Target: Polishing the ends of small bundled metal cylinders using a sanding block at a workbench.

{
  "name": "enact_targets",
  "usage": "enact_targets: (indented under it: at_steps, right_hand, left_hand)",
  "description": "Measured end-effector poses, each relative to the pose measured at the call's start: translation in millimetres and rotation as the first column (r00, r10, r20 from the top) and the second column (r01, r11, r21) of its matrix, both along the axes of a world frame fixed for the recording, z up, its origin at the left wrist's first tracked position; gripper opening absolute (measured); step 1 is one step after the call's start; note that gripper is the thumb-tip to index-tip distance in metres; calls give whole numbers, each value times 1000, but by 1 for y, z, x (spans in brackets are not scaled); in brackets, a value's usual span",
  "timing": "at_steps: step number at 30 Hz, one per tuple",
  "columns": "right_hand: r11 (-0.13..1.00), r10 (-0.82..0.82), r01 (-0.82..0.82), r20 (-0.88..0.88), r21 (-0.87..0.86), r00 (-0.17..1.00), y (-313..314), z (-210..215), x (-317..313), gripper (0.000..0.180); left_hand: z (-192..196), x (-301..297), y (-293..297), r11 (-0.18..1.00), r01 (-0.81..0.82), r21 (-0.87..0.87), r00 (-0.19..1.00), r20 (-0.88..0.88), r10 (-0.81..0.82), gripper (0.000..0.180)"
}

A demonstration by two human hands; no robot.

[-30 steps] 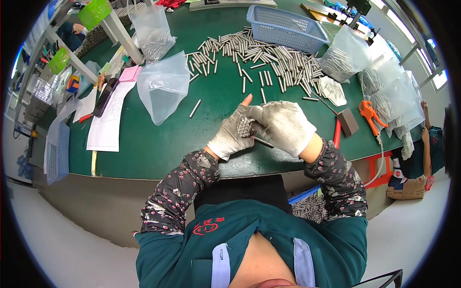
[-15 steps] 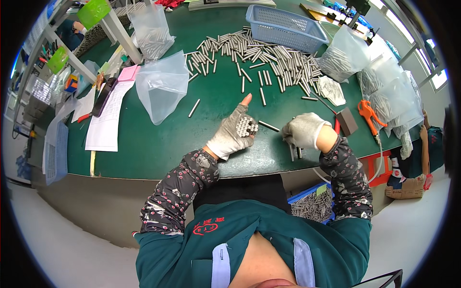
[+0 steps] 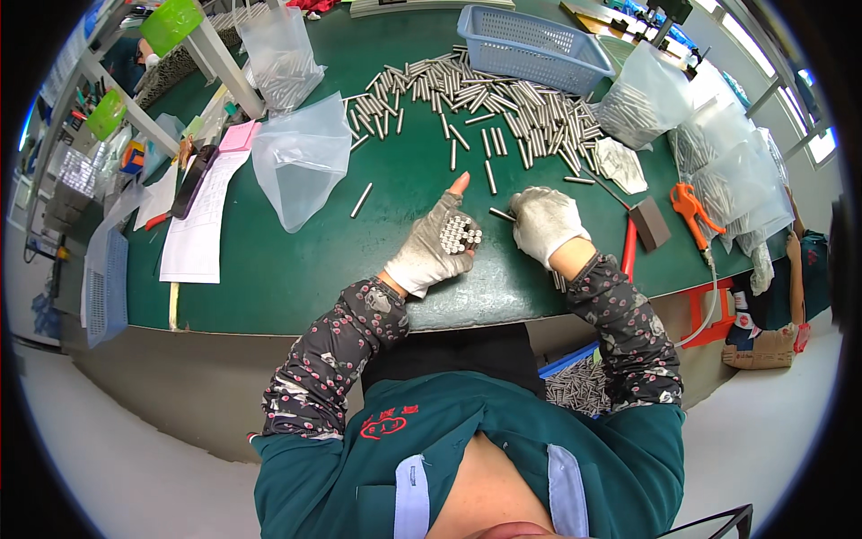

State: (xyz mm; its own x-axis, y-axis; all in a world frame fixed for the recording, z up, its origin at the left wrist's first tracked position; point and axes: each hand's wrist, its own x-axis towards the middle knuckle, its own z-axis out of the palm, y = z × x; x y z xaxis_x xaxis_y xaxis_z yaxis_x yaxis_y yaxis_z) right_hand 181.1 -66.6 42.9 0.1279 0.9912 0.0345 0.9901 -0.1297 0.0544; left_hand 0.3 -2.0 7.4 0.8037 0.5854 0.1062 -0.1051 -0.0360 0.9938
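Observation:
My left hand (image 3: 426, 253), in a white glove with bare fingertips, grips a bundle of steel pins (image 3: 460, 234) whose round ends face up. Its thumb points away from me. To the right, my gloved right hand (image 3: 548, 225) is closed, knuckles up, and one steel pin (image 3: 501, 215) sticks out from its finger side toward the bundle. The fingertips are hidden under the hand. A few pins (image 3: 558, 281) lie partly covered beneath my right wrist. Beyond both hands spreads a heap of loose steel pins (image 3: 548, 121), with single ones scattered in front of it.
A blue plastic basket (image 3: 539, 54) stands behind the heap. Bags of pins (image 3: 642, 99) line the right, near an orange air gun (image 3: 691, 216) and a dark block (image 3: 650, 225). On the left lie an empty clear bag (image 3: 301, 162) and paper sheets (image 3: 193, 238). A blue bin (image 3: 579, 382) sits below the table edge.
My right hand has moved away from the table edge and leftward, and a pin that lay loose between the hands now sticks out of its fingers. My left hand stays put with the bundle.

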Motion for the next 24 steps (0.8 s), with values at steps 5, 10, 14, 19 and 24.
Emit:
enact_targets:
  at_steps: [5, 10, 14, 19, 24]
  right_hand:
    - [996, 81, -75, -118, 58, 990, -8, 18, -7, 11]
    - [971, 192, -96, -475, 218, 859, -19, 15, -24, 11]
    - [975, 140, 14, -668, 220, 731, -13, -3, -28, 17]
    - [988, 85, 53, -801, 144, 593, -11, -4, -29, 18]
    - [994, 87, 12, -877, 105, 473, -9, -9, -32, 18]
  left_hand:
    - [-4, -1, 2, 999, -30, 12, 999, 15, 30, 95]
    - [-1, -3, 0, 999, -17, -28, 1000, 20, 18, 94]
    - [-2, 1, -1, 998, -38, -39, 998, 54, 41, 94]
    - [-3, -2, 1, 998, -14, -55, 999, 36, 16, 96]
    - [-3, 0, 0, 993, 15, -115, 995, 105, -3, 100]
